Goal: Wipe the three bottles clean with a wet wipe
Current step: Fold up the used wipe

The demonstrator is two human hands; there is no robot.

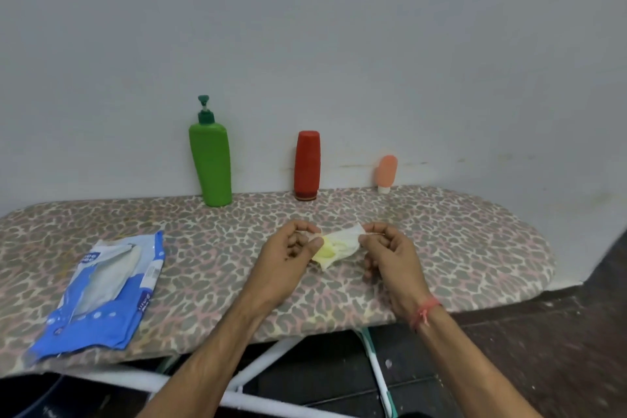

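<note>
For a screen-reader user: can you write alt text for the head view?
Both hands, left hand and right hand, pinch a crumpled white wet wipe above a leopard-print ironing board. A green pump bottle, red bottle and small peach tube stand by the wall; a blue wipes pack lies left.

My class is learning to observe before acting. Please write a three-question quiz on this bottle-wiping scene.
1. True or false: both hands pinch the wet wipe.
2. Which bottle stands furthest left? A) green pump bottle B) red bottle C) small peach tube
3. Fill in: the blue wipes packet lies to the ___ of the left hand.

Key: 1 true, with the right hand on the other end; 2 A; 3 left.
</note>
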